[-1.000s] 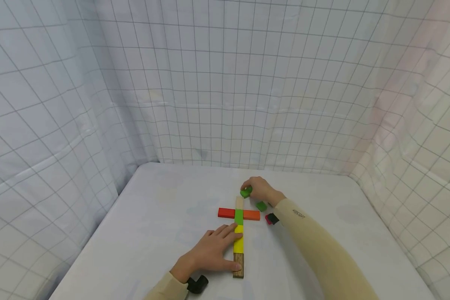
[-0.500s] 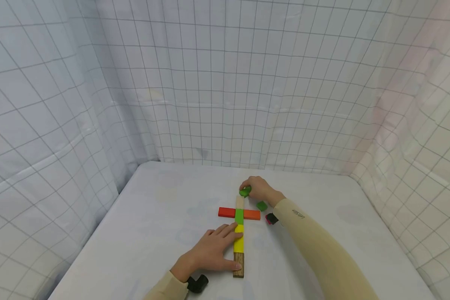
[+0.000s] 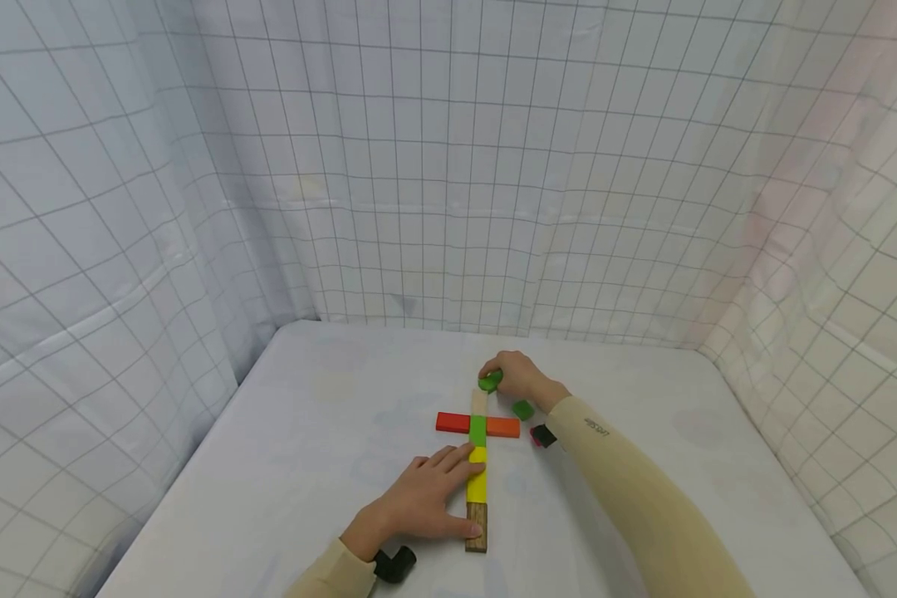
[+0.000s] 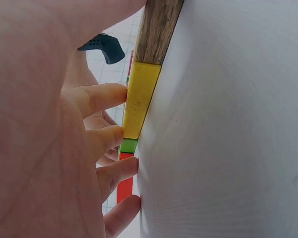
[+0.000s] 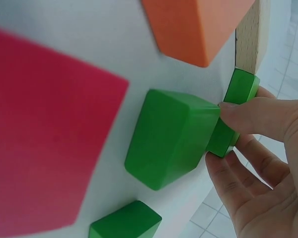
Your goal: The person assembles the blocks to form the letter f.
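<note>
My left hand (image 3: 426, 498) lies along the near part of a row of flat blocks, fingers extended, fingertips at a yellow block (image 3: 477, 490) and thumb on a brown wooden block (image 3: 476, 545). Beyond these come a green block (image 3: 478, 430) and a pale wooden block (image 3: 479, 403). A red block (image 3: 453, 422) and an orange block (image 3: 503, 428) extend sideways from the green one, making a cross. At its far end, my right hand (image 3: 519, 375) pinches green blocks (image 5: 241, 87) between thumb and fingers, one right against the pale block's end. The left palm hides part of the yellow block.
Right of the cross lie a loose green block (image 3: 522, 410), a black block (image 3: 544, 436) and a pinkish-red block (image 5: 44, 134). Another green block (image 5: 126, 223) shows low in the right wrist view. White gridded cloth walls (image 3: 448, 208) surround the white table (image 3: 344, 399).
</note>
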Demonstrator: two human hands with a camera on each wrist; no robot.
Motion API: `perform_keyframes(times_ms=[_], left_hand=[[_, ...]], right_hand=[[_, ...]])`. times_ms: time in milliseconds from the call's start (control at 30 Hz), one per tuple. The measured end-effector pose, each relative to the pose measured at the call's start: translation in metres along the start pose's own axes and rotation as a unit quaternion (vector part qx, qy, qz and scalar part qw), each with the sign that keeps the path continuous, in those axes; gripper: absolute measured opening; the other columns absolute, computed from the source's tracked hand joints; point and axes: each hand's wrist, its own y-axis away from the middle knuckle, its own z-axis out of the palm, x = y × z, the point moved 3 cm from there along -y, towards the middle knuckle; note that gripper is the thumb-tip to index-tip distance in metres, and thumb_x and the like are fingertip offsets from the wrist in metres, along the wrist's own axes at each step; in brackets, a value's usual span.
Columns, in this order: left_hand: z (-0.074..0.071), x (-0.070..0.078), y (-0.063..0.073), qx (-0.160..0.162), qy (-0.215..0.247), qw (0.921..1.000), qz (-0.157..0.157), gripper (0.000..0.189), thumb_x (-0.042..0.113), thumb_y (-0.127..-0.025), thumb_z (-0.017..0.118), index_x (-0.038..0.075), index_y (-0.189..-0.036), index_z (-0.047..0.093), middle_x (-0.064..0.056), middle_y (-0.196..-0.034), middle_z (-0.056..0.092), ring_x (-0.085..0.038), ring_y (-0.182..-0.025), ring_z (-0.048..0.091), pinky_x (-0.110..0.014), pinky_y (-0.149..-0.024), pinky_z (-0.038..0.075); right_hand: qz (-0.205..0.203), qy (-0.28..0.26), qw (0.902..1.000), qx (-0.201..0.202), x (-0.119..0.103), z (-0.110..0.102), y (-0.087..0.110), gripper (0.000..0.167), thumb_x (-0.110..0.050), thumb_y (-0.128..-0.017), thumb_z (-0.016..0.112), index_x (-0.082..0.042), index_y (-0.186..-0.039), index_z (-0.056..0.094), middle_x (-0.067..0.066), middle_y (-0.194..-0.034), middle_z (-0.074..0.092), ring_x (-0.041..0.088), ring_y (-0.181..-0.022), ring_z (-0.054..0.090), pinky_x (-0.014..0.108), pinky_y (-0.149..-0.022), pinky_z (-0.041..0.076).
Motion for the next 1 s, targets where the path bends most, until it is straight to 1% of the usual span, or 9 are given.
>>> perform_keyframes(times_ms=[67,167,300,467,600,733,833,1000], left_hand=[[0.0,0.0,0.0,-0.001,0.001,1.0,-0.001,0.084,0.076,-0.086,0.056,0.031,-0.155,0.039,0.002,-0.166,0.02,-0.025,-0.149,0.025,-0.061,-0.105,0.033],[0.001,0.0,0.001,-0.002,0.001,1.0,-0.001,0.084,0.076,-0.086,0.056,0.031,-0.155,0.039,0.002,-0.166,0.02,-0.025,-0.149,0.025,-0.061,-0.105,0.032],[0.002,0.0,0.0,-0.003,0.005,1.0,-0.003,0.084,0.076,-0.086,0.056,0.031,-0.155,0.04,0.002,-0.166,0.02,-0.026,-0.148,0.025,-0.062,-0.105,0.032],[0.002,-0.001,-0.001,-0.006,0.008,0.9999,-0.01,0.084,0.076,-0.085,0.057,0.033,-0.155,0.039,0.003,-0.166,0.02,-0.026,-0.148,0.025,-0.063,-0.105,0.031],[0.001,-0.001,-0.002,-0.008,0.009,0.9999,-0.012,0.084,0.076,-0.085,0.057,0.032,-0.155,0.039,0.003,-0.167,0.019,-0.027,-0.149,0.024,-0.063,-0.106,0.031],[-0.001,0.0,-0.001,-0.005,0.004,0.9999,-0.009,0.085,0.076,-0.085,0.057,0.031,-0.155,0.04,0.002,-0.167,0.02,-0.027,-0.149,0.025,-0.062,-0.106,0.031],[-0.001,0.0,0.0,-0.002,0.001,1.0,-0.008,0.085,0.076,-0.085,0.057,0.031,-0.155,0.04,0.002,-0.166,0.02,-0.027,-0.148,0.025,-0.062,-0.106,0.031],[-0.001,0.002,0.001,-0.006,0.004,0.9999,-0.014,0.084,0.075,-0.085,0.059,0.032,-0.154,0.04,0.002,-0.166,0.02,-0.028,-0.149,0.025,-0.063,-0.106,0.031]], right_hand=[[0.002,0.0,1.0,0.0,0.0,0.0,0.002,0.049,0.013,-0.081,0.063,-0.02,-0.113,0.078,0.001,-0.117,0.068,0.021,-0.105,0.056,0.044,-0.099,0.046],[0.005,-0.005,1.0,0.003,0.0,-0.002,0.005,0.05,0.012,-0.082,0.062,-0.021,-0.116,0.077,0.002,-0.122,0.066,0.023,-0.113,0.056,0.046,-0.103,0.044],[0.008,-0.008,0.9999,0.009,0.003,-0.007,0.009,0.049,0.008,-0.085,0.061,-0.023,-0.121,0.075,0.003,-0.126,0.063,0.025,-0.12,0.054,0.048,-0.105,0.043],[-0.006,-0.004,0.9998,0.018,0.005,-0.02,0.015,0.045,0.002,-0.085,0.066,-0.018,-0.124,0.073,0.005,-0.126,0.064,0.028,-0.119,0.056,0.047,-0.101,0.046],[-0.013,-0.017,0.9995,0.023,0.004,-0.03,0.025,0.04,-0.002,-0.086,0.07,-0.012,-0.125,0.071,0.01,-0.127,0.065,0.033,-0.119,0.057,0.049,-0.099,0.047],[-0.007,-0.029,0.9992,0.028,0.008,-0.035,0.035,0.039,-0.006,-0.088,0.069,-0.012,-0.127,0.07,0.012,-0.128,0.064,0.034,-0.116,0.057,0.048,-0.096,0.049],[0.0,-0.031,0.999,0.033,0.013,-0.035,0.041,0.039,-0.007,-0.088,0.069,-0.014,-0.126,0.07,0.009,-0.127,0.064,0.032,-0.114,0.057,0.046,-0.093,0.05],[0.008,-0.045,0.9984,0.033,0.013,-0.035,0.054,0.037,-0.01,-0.089,0.071,-0.014,-0.126,0.07,0.009,-0.127,0.064,0.032,-0.114,0.058,0.044,-0.091,0.052]])
